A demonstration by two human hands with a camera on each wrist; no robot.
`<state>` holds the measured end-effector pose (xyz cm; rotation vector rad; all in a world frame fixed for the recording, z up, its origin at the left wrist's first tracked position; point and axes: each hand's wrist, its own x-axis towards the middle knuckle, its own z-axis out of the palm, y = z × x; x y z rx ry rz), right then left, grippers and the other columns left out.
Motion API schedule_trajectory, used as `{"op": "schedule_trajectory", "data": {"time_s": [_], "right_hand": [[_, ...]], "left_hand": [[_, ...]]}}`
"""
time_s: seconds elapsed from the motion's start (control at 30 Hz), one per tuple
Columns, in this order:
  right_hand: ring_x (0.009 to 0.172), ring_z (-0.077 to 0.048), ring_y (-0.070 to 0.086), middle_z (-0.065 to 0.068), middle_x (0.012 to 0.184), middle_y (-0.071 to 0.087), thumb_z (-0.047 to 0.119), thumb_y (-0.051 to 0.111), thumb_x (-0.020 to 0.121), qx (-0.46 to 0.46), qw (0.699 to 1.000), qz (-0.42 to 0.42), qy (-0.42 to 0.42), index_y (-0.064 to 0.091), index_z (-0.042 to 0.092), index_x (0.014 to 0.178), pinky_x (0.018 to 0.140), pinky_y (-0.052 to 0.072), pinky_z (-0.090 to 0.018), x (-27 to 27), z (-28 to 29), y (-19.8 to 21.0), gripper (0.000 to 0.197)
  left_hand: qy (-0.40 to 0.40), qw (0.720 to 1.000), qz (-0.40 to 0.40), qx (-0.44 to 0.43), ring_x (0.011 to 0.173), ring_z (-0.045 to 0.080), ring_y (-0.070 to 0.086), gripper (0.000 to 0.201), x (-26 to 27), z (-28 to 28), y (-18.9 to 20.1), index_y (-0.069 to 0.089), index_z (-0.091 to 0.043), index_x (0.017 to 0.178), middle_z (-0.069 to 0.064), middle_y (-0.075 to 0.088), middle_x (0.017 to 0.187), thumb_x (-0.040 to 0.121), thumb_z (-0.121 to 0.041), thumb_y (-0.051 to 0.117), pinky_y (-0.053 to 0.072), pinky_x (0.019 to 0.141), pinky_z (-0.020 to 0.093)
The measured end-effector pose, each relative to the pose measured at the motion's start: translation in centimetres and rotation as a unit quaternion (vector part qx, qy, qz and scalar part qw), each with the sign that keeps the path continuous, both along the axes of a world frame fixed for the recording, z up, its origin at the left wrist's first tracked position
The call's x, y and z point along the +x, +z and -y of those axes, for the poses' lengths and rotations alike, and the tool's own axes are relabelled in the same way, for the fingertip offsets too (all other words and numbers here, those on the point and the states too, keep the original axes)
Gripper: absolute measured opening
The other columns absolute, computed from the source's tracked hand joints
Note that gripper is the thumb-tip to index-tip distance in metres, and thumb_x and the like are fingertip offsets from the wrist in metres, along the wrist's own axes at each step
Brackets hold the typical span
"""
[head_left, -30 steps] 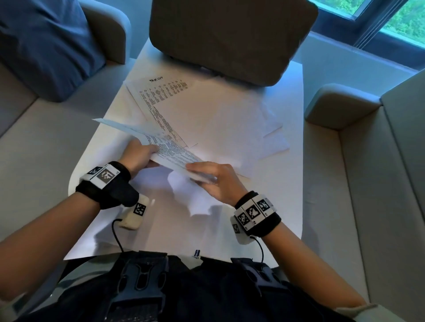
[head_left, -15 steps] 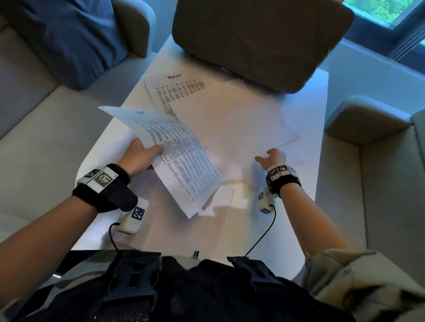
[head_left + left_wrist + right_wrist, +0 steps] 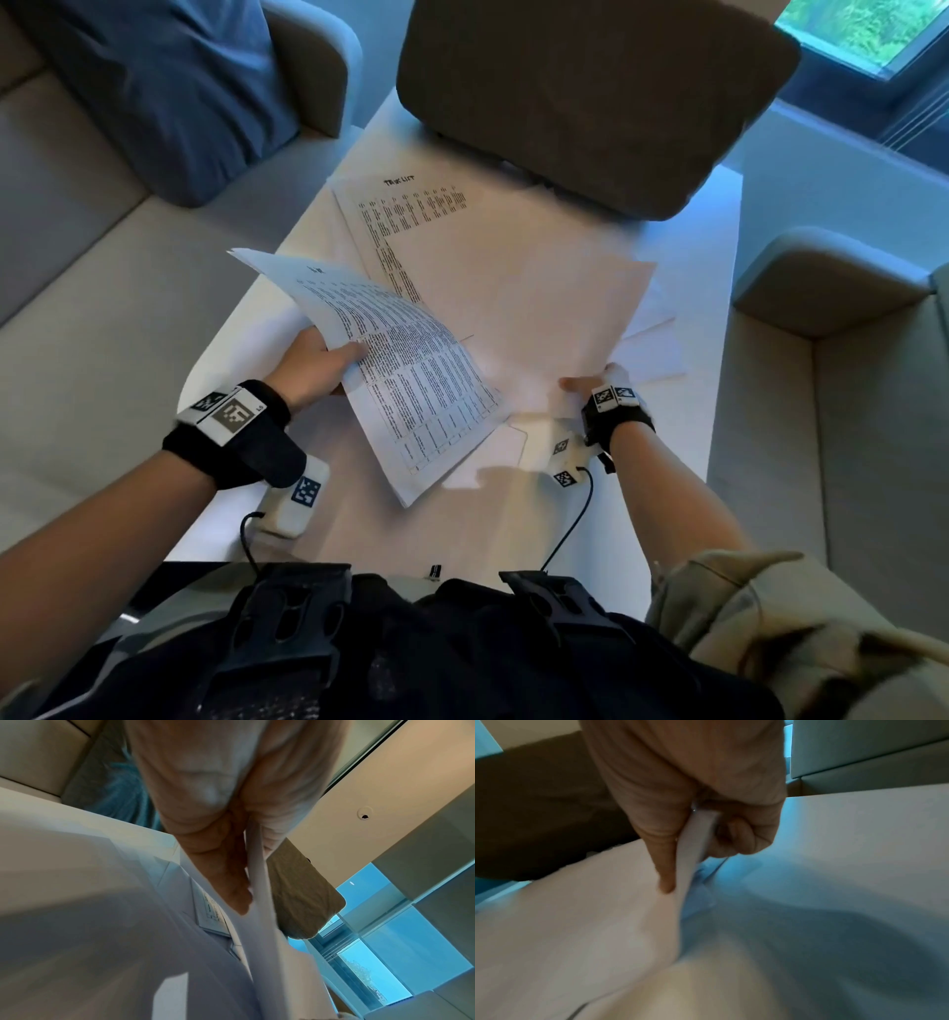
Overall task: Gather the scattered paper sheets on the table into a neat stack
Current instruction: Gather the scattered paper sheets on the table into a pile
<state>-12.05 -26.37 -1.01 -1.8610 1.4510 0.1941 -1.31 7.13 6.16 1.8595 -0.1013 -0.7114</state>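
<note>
**Loose sheets: thin, limp, best taken by the edge**

Head view. Left hand [image 3: 313,367] pinches a small bundle of white printed paper sheets [image 3: 411,380] at their left edge, thumb on top; the bundle is lifted off the white counter [image 3: 719,360] and droops toward its free corner. Right hand [image 3: 595,383] is at the near edge of a blank white sheet [image 3: 560,308] lying over a printed sheet headed with a handwritten title [image 3: 405,205]. More white sheets [image 3: 652,354] fan out underneath to the right. A brown cushion [image 3: 590,97] sits on the far end of the counter, its edge seemingly over the paper.

Left wrist view. Thumb and fingers [image 3: 221,874] close on the bundle's thin edge; the paper curves away below.

Right wrist view. The right hand's thumb [image 3: 663,866] and curled fingers nip the blank sheet's edge, raised slightly off the counter.

Handling, as judged: the paper is light, floppy, slick sheet on sheet, and creases easily. An edge or corner pinch works; flat sheets probably need sliding first. The one-handed bundle may fan or slip, so support underneath would help.
</note>
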Motion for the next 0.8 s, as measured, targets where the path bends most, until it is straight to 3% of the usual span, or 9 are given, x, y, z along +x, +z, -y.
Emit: {"op": "schedule_trajectory", "data": {"time_s": [0.07, 0.17, 0.27, 0.4, 0.5, 0.6, 0.67, 0.73, 0.8], "right_hand": [[0.093, -0.030, 0.061, -0.011, 0.111, 0.066, 0.012, 0.059, 0.079, -0.029, 0.998, 0.059, -0.008, 0.060, 0.013, 0.111, 0.081, 0.047, -0.030, 0.2, -0.6, 0.4, 0.032], [0.094, -0.034, 0.057, -0.020, 0.112, 0.063, 0.010, 0.045, 0.089, -0.088, 0.988, 0.124, -0.039, 0.064, 0.008, 0.108, 0.074, 0.041, -0.028, 0.8, -1.2, 1.6, 0.028], [0.104, -0.037, 0.056, -0.025, 0.116, 0.056, 0.006, 0.037, 0.094, -0.189, 0.972, 0.139, 0.012, 0.063, 0.004, 0.115, 0.086, 0.042, -0.032, 0.9, -1.8, 3.0, 0.033], [0.115, -0.029, 0.056, -0.020, 0.125, 0.058, -0.007, 0.038, 0.090, -0.256, 0.922, 0.260, 0.131, 0.060, 0.005, 0.125, 0.093, 0.031, -0.013, 0.6, -5.1, 5.2, 0.043], [0.124, -0.032, 0.052, -0.022, 0.132, 0.054, -0.008, 0.040, 0.089, -0.242, 0.892, 0.309, 0.224, 0.055, -0.004, 0.126, 0.103, 0.027, -0.016, 0.6, -8.8, 6.3, 0.041], [0.121, -0.035, 0.053, -0.025, 0.128, 0.056, 0.005, 0.038, 0.086, -0.181, 0.883, 0.348, 0.259, 0.055, -0.009, 0.124, 0.100, 0.028, -0.015, 0.4, -12.1, 6.6, 0.044], [0.126, -0.032, 0.049, -0.023, 0.133, 0.053, 0.011, 0.037, 0.088, -0.140, 0.891, 0.333, 0.274, 0.052, -0.006, 0.129, 0.107, 0.026, -0.020, 0.4, -13.7, 6.4, 0.047], [0.133, -0.029, 0.042, -0.017, 0.141, 0.047, 0.010, 0.037, 0.096, -0.112, 0.897, 0.291, 0.315, 0.047, 0.001, 0.137, 0.115, 0.023, -0.028, 0.4, -15.2, 6.0, 0.043], [0.137, -0.026, 0.037, -0.010, 0.146, 0.043, 0.010, 0.035, 0.099, -0.098, 0.893, 0.247, 0.364, 0.043, 0.011, 0.141, 0.117, 0.024, -0.040, 0.2, -16.5, 5.5, 0.043]], "left_hand": [[-0.005, 1.000, 0.003, 0.006, 0.103, 0.032, 0.061, 0.024, 0.2, -0.2, -0.3, 0.055, -0.012, 0.120, 0.013, 0.062, 0.117, 0.096, -0.013, 0.050, 0.050, 0.092, 0.048], [-0.012, 0.999, 0.024, 0.018, 0.103, 0.035, 0.061, 0.022, 0.4, -0.4, -0.6, 0.056, -0.010, 0.115, 0.016, 0.062, 0.116, 0.094, -0.007, 0.052, 0.049, 0.094, 0.051], [-0.023, 0.998, 0.062, 0.014, 0.107, 0.027, 0.060, 0.034, 0.2, -0.3, -0.3, 0.055, -0.009, 0.122, 0.009, 0.062, 0.118, 0.090, 0.002, 0.052, 0.048, 0.095, 0.044], [-0.035, 0.997, 0.065, 0.018, 0.105, 0.029, 0.061, 0.035, 0.2, -0.2, -0.3, 0.055, -0.009, 0.123, 0.010, 0.062, 0.118, 0.090, 0.002, 0.052, 0.049, 0.093, 0.047], [-0.029, 0.999, 0.042, 0.002, 0.107, 0.030, 0.059, 0.038, 0.1, 0.1, 0.0, 0.051, -0.009, 0.128, 0.009, 0.060, 0.123, 0.092, 0.000, 0.049, 0.048, 0.096, 0.047], [-0.012, 0.999, 0.025, -0.024, 0.098, 0.027, 0.060, 0.036, -0.1, 0.6, 0.3, 0.051, -0.011, 0.127, 0.008, 0.059, 0.118, 0.094, 0.002, 0.043, 0.049, 0.088, 0.045], [-0.004, 0.999, 0.012, -0.032, 0.091, 0.027, 0.061, 0.032, -0.3, 0.8, 0.5, 0.052, -0.015, 0.120, 0.009, 0.060, 0.113, 0.095, 0.000, 0.040, 0.051, 0.082, 0.048], [0.013, 0.999, -0.008, -0.044, 0.095, 0.031, 0.061, 0.029, -0.3, 1.0, 0.6, 0.053, -0.010, 0.120, 0.013, 0.062, 0.111, 0.095, -0.004, 0.039, 0.051, 0.083, 0.051], [0.040, 0.995, -0.043, -0.085, 0.100, 0.032, 0.062, 0.030, -0.5, 1.1, 0.7, 0.052, -0.008, 0.123, 0.016, 0.062, 0.114, 0.098, -0.012, 0.038, 0.052, 0.082, 0.047]]}}
